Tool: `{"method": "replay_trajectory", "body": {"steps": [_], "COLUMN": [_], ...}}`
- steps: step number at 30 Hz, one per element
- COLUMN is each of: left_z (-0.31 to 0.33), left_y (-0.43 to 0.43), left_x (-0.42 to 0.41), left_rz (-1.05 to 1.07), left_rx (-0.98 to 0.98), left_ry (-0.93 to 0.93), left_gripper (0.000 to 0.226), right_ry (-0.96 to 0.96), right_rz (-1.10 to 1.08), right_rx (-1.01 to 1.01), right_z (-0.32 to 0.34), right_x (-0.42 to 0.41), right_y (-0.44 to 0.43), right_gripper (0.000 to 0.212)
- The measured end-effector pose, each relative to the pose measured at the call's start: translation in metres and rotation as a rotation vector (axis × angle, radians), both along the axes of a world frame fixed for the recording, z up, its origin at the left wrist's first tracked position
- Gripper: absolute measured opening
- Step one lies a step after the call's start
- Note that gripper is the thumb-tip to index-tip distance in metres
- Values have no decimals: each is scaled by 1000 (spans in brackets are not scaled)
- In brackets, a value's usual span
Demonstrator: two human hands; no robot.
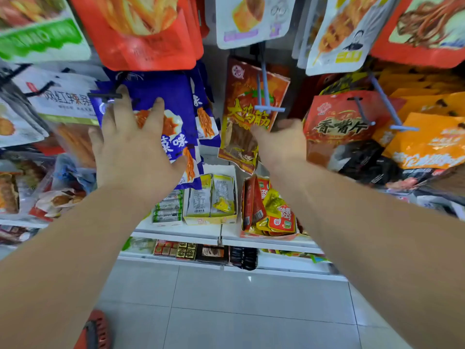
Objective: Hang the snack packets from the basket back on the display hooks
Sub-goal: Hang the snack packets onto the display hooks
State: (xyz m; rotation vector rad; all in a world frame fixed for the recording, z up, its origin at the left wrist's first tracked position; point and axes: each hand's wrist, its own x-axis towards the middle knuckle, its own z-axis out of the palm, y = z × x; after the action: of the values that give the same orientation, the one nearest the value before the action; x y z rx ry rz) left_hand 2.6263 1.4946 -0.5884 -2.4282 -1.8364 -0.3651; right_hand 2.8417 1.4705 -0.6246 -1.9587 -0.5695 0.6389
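1. Hands are both reaching up to the rack of hanging snacks. Neither is carrying a loose packet.
2. The left hand (133,147) is lying at 10 o'clock from the middle of the view, flat on a blue packet (176,96) that is hanging from a black hook (108,95). Its fingers (123,102) are lying spread and straight, pinching nothing.
3. The right hand (279,144) is reaching in at 2 o'clock, and its fingertips are touching the lower half of a red packet (251,109). The thumb is sitting apart above the fingers, but the hand is blurring, so I cannot tell whether it is pinching the packet or only touching it.
4. The red packet is hanging at 12 o'clock on a grey hook (264,84), tilting a little. That packet is looking as good as hung, with the hand likely steadying it or letting go.
5. A red and dark thing (98,331) is showing on the floor at 7 o'clock. It may be the basket, but only a corner is showing and its inside is hiding.
6. How many packets are waiting to be hung cannot be told from here. The next one would be coming from down there.
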Motion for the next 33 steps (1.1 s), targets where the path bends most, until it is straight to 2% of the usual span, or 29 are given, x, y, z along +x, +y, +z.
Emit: {"method": "replay_trajectory", "body": {"steps": [5,8,11,13,16,24,28,33], "left_z": [24,37,46,55,58,47,37,29], "left_y": [-42,-95,-147,-175,-203,-217,-214,-206], "left_x": [-18,-44,-74,-95,-135,-308,-404,-491], "left_rz": [50,133,214,263,293,262,233,307], "left_rx": [-129,-303,-449,-514,-591,-767,-851,-928], "left_ry": [27,50,73,64,83,94,173,215], "left_gripper": [99,98,96,98,98,92,85,86], "right_ry": [7,80,31,-3,10,-141,-92,-7], "right_rz": [310,483,614,678,757,913,912,923], "right_rx": [-173,-301,-396,-423,-446,-607,-724,-753], "right_z": [7,21,40,56,71,69,51,35], "right_x": [-18,-39,-68,-91,-135,-293,-376,-453], "right_y": [-71,-113,-146,-159,-172,-190,-199,-192], "right_gripper": [60,55,64,60,53,61,60,62]}}
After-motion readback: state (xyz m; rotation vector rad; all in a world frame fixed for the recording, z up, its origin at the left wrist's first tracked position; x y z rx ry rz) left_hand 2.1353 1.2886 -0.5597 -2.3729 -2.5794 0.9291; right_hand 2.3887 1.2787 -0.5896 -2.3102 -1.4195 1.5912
